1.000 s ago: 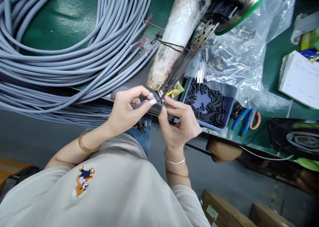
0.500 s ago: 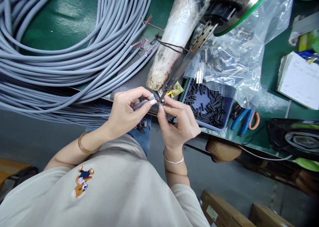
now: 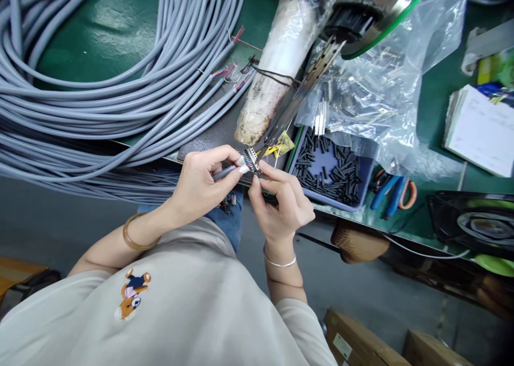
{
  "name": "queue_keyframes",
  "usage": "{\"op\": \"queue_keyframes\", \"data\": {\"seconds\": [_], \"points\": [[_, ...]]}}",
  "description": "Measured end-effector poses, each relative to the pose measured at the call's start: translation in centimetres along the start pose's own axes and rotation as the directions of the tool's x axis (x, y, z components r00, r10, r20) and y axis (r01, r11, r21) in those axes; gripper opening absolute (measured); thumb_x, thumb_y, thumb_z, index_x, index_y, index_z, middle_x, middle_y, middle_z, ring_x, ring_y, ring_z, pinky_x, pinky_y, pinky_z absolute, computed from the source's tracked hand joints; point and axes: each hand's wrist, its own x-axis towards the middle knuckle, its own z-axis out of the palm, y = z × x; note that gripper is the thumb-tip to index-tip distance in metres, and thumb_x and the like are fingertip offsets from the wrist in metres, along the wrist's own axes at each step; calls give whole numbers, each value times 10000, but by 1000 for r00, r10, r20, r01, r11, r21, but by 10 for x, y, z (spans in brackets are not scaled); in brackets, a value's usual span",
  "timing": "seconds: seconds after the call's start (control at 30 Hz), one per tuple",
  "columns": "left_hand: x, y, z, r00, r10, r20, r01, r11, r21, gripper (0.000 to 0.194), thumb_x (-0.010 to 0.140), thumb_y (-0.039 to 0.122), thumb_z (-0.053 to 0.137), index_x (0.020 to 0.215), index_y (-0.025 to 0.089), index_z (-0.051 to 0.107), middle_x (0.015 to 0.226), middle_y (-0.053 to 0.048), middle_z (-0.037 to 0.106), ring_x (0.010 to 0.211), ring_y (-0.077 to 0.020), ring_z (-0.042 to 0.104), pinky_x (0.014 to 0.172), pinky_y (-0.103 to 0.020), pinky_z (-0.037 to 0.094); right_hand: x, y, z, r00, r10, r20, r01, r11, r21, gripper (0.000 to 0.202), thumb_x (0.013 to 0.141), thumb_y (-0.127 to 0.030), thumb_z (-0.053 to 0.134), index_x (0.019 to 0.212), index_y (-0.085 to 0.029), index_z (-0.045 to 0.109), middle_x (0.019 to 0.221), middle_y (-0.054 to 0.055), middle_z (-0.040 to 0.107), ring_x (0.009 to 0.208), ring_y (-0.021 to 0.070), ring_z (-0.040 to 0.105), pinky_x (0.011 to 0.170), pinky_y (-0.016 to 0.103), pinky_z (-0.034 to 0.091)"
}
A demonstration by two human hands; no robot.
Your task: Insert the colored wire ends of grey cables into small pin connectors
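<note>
My left hand [image 3: 204, 178] pinches the end of a grey cable [image 3: 224, 172], whose thin coloured wires fan out between the fingertips. Those wires meet a small multi-pin connector [image 3: 251, 158] with a dark and metallic body. My right hand [image 3: 283, 194] is closed on the connector's near end with thumb and forefinger. Just beyond the connector is the tip of a dark metal rod [image 3: 277, 130], part of a bench fixture; whether they touch I cannot tell. Beside that rod, a thick white wrapped tube [image 3: 269, 82] ends close above my fingers.
Coiled grey cables [image 3: 120, 109] cover the left of the green bench. Right of my hands sits a purple tray [image 3: 363, 181] of short black tubes, below a clear plastic bag [image 3: 373, 92]. Pliers [image 3: 389, 194], a notepad [image 3: 482, 130] and a black fan [image 3: 477, 221] lie farther right.
My right hand has shifted slightly left and down. The connector has turned, so more of its pin row shows, and it stands more apart from the rod's tip.
</note>
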Motion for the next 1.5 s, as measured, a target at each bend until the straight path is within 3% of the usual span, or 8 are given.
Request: {"op": "queue_keyframes", "data": {"seconds": [0.47, 0.6, 0.77, 0.97, 1.17, 1.5], "points": [[-12, -13, 5, 996, 81, -28, -83, 994, -65, 79, 880, 189, 709, 817, 147, 730, 806, -39, 764, 624, -88, 580, 539, -207, 406, -10, -1, 0, 999, 19, -43, -19, 1000, -9, 190, 879, -95, 729, 864, -231, 597, 1004, 40, 825, 825, 147, 799, 731, 235, 639], [-16, -14, 7, 997, 45, -56, -51, 993, -109, 60, 853, 197, 744, 871, 140, 746, 724, -8, 739, 501, -51, 473, 482, -196, 367, -15, 0, 2, 998, 13, -68, -14, 1000, -20, 194, 880, -91, 722, 862, -235, 593, 997, 36, 829, 805, 146, 799, 716, 235, 637], [-18, -18, 9, 994, 84, -71, -90, 993, -77, 55, 878, 166, 698, 855, 144, 742, 805, -35, 774, 564, -72, 563, 536, -208, 420, -17, 0, 4, 997, 39, -63, -36, 998, 47, 195, 860, -79, 744, 881, -221, 611, 1002, 53, 824, 826, 142, 794, 726, 231, 639], [-8, -15, 10, 980, 150, -128, -145, 988, 47, 61, 851, 116, 681, 845, 151, 731, 782, -8, 766, 540, -60, 532, 521, -208, 384, -6, 1, 7, 994, 103, -47, -98, 991, 92, 146, 873, -124, 753, 899, -225, 651, 1033, 31, 814, 893, 163, 792, 791, 284, 647], [1, -8, 4, 980, 167, -108, -162, 985, 53, 42, 871, 155, 684, 843, 157, 716, 778, -15, 751, 548, -66, 522, 510, -218, 369, 4, -2, 8, 987, 132, -90, -122, 986, 111, 134, 866, -130, 766, 905, -230, 686, 1026, 19, 815, 897, 166, 788, 796, 291, 647], [3, -7, 0, 983, 172, -58, -173, 985, -2, 37, 878, 146, 693, 852, 161, 714, 778, -13, 721, 553, -63, 473, 527, -220, 372, 4, -2, 3, 994, 97, -58, -92, 992, 86, 147, 870, -127, 758, 891, -227, 652, 1091, 45, 808, 883, 168, 794, 750, 279, 674]]}}
